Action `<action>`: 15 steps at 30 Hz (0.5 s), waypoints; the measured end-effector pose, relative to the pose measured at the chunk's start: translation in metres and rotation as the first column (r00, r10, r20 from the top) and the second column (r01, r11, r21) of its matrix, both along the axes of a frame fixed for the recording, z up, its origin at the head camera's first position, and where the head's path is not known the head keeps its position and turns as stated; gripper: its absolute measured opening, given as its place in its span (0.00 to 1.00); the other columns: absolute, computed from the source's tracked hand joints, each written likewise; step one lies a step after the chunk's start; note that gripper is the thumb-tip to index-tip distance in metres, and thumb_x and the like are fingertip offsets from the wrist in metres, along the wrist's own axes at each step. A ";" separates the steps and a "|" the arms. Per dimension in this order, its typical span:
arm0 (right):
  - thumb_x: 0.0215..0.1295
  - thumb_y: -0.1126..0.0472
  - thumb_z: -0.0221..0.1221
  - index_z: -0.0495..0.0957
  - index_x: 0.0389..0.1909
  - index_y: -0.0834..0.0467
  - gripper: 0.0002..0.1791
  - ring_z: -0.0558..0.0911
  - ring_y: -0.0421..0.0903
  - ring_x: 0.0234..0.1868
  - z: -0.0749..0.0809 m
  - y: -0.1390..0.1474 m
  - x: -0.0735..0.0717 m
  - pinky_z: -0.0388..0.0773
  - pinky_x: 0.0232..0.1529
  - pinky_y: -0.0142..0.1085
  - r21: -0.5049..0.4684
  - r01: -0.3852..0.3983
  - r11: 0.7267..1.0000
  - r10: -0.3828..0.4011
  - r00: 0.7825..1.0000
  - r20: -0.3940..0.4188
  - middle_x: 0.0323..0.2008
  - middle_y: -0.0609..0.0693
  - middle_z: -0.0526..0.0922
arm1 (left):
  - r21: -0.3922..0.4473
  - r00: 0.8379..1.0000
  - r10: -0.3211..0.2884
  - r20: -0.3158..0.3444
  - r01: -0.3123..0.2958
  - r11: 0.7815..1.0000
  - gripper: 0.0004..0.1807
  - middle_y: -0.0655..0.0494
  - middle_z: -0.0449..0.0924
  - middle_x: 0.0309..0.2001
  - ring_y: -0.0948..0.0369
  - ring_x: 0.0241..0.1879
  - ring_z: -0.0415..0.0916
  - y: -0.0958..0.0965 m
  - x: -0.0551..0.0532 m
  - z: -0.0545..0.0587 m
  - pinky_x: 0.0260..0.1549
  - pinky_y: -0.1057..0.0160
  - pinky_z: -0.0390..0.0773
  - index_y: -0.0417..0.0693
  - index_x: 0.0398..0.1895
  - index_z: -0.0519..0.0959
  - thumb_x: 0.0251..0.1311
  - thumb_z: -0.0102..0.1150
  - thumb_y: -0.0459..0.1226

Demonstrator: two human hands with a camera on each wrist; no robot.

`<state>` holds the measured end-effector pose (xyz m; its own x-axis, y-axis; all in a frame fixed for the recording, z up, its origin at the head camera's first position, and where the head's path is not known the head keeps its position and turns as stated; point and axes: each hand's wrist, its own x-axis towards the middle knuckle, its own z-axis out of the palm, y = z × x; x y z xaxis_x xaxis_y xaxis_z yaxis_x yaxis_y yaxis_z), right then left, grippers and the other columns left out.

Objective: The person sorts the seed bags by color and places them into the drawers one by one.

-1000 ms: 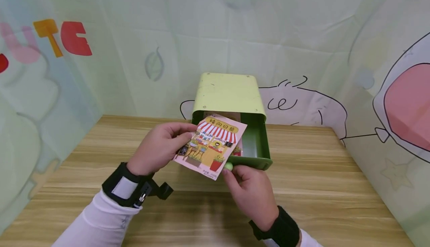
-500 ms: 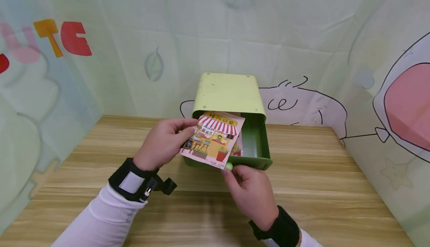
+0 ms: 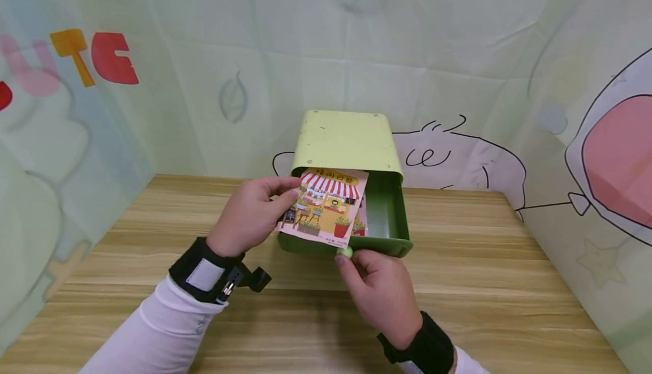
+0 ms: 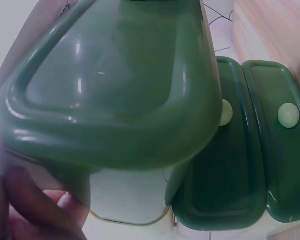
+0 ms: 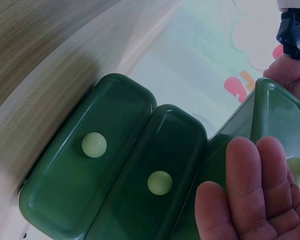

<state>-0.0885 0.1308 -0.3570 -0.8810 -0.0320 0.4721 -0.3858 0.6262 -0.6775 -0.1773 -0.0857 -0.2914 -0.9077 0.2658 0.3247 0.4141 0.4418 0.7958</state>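
Observation:
My left hand (image 3: 249, 213) pinches the left edge of a pink seed packet (image 3: 326, 207) printed with a striped-awning shop. Slightly tilted, the packet overlaps the left part of the pulled-out green drawer (image 3: 387, 215), its upper edge at the cabinet's opening. Beneath it, part of another pink packet (image 3: 360, 225) shows in the drawer. My right hand (image 3: 379, 295) holds the round pale-green knob (image 3: 344, 252) between thumb and fingers. In the left wrist view, the drawer front (image 4: 110, 95) hides most of the left hand; the right wrist view shows the right hand's fingers (image 5: 245, 185) beside the open drawer.
The pale-yellow cabinet (image 3: 348, 139) stands at the back of the wooden table (image 3: 458, 283), against a printed cloth backdrop (image 3: 305, 34). Two shut green drawers, a middle one (image 5: 177, 150) and a bottom one (image 5: 65, 185), sit below the open one, each with a round knob.
The left hand has brought the packet back toward the cabinet and turned it straighter, over the drawer; its lower edge has risen off the front. The right hand stays on the knob.

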 end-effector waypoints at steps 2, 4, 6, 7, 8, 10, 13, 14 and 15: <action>0.64 0.45 0.57 0.78 0.17 0.44 0.17 0.64 0.34 0.10 -0.001 0.000 0.000 0.59 0.08 0.29 -0.001 -0.001 1.000 0.001 1.000 0.001 0.08 0.32 0.65 | -0.010 1.000 0.001 -0.011 -0.001 1.000 0.17 0.59 0.82 0.39 0.66 0.32 0.76 0.000 0.000 0.000 0.30 0.58 0.79 0.48 0.51 0.80 0.64 0.56 0.46; 0.64 0.45 0.57 0.78 0.16 0.44 0.17 0.64 0.34 0.10 0.000 0.000 0.000 0.58 0.08 0.29 -0.003 -0.003 1.000 0.003 1.000 0.003 0.08 0.32 0.64 | -0.020 1.000 0.002 -0.022 -0.002 1.000 0.17 0.58 0.82 0.40 0.66 0.32 0.76 0.000 0.000 0.000 0.30 0.58 0.79 0.48 0.51 0.80 0.64 0.56 0.46; 0.64 0.44 0.57 0.77 0.15 0.44 0.18 0.64 0.34 0.10 -0.001 0.000 0.000 0.58 0.08 0.29 -0.004 -0.004 1.000 0.004 1.000 0.005 0.08 0.33 0.64 | -0.023 1.000 -0.001 -0.026 0.000 1.000 0.17 0.58 0.82 0.41 0.66 0.32 0.76 0.000 -0.001 0.000 0.31 0.58 0.79 0.47 0.51 0.79 0.64 0.55 0.46; 0.64 0.44 0.56 0.76 0.15 0.44 0.18 0.64 0.34 0.10 -0.001 0.000 0.000 0.58 0.08 0.29 -0.005 -0.005 1.000 0.005 1.000 0.005 0.08 0.33 0.64 | -0.021 1.000 0.000 -0.026 -0.001 1.000 0.18 0.58 0.82 0.41 0.66 0.32 0.76 0.001 -0.001 0.000 0.31 0.58 0.79 0.47 0.52 0.79 0.64 0.55 0.46; 0.64 0.44 0.56 0.76 0.15 0.44 0.19 0.64 0.34 0.10 -0.001 0.000 0.000 0.58 0.08 0.29 -0.004 -0.005 1.000 0.005 1.000 0.006 0.08 0.33 0.63 | -0.018 1.000 -0.001 -0.024 0.000 1.000 0.18 0.58 0.82 0.41 0.66 0.32 0.76 0.001 -0.001 0.000 0.31 0.58 0.79 0.47 0.52 0.79 0.64 0.55 0.46; 0.64 0.44 0.56 0.76 0.15 0.44 0.19 0.64 0.34 0.10 -0.001 0.000 0.000 0.58 0.08 0.29 -0.005 -0.006 1.000 0.006 1.000 0.007 0.08 0.33 0.63 | -0.013 1.000 -0.001 -0.022 0.000 1.000 0.18 0.58 0.82 0.41 0.66 0.32 0.76 0.002 -0.001 0.000 0.30 0.58 0.79 0.47 0.52 0.79 0.64 0.55 0.46; 0.64 0.44 0.56 0.76 0.15 0.44 0.18 0.64 0.34 0.10 -0.001 0.000 0.000 0.58 0.09 0.29 -0.003 -0.005 1.000 0.005 1.000 0.005 0.08 0.33 0.63 | -0.011 1.000 0.003 -0.019 -0.003 1.000 0.18 0.59 0.82 0.41 0.66 0.31 0.76 0.003 -0.001 0.001 0.30 0.58 0.79 0.47 0.53 0.78 0.64 0.55 0.46; 0.64 0.44 0.56 0.76 0.15 0.44 0.18 0.64 0.34 0.10 -0.001 0.000 0.000 0.58 0.08 0.29 -0.004 -0.006 1.000 0.006 1.000 0.005 0.08 0.33 0.63 | -0.012 1.000 0.005 -0.019 -0.005 1.000 0.18 0.59 0.82 0.41 0.66 0.31 0.76 0.003 -0.001 0.001 0.29 0.58 0.79 0.47 0.53 0.78 0.64 0.55 0.46; 0.64 0.44 0.56 0.76 0.15 0.43 0.18 0.64 0.34 0.10 -0.001 0.000 0.000 0.58 0.08 0.29 -0.003 -0.005 1.000 0.005 1.000 0.002 0.08 0.33 0.64 | -0.017 1.000 0.007 -0.022 -0.007 1.000 0.18 0.59 0.82 0.41 0.66 0.31 0.76 0.003 -0.002 0.001 0.29 0.58 0.79 0.47 0.53 0.78 0.65 0.55 0.46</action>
<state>-0.0883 0.1307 -0.3585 -0.8819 -0.0354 0.4701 -0.3876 0.6222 -0.6801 -0.1788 -0.0827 -0.2907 -0.9024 0.2650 0.3399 0.4280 0.4579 0.7792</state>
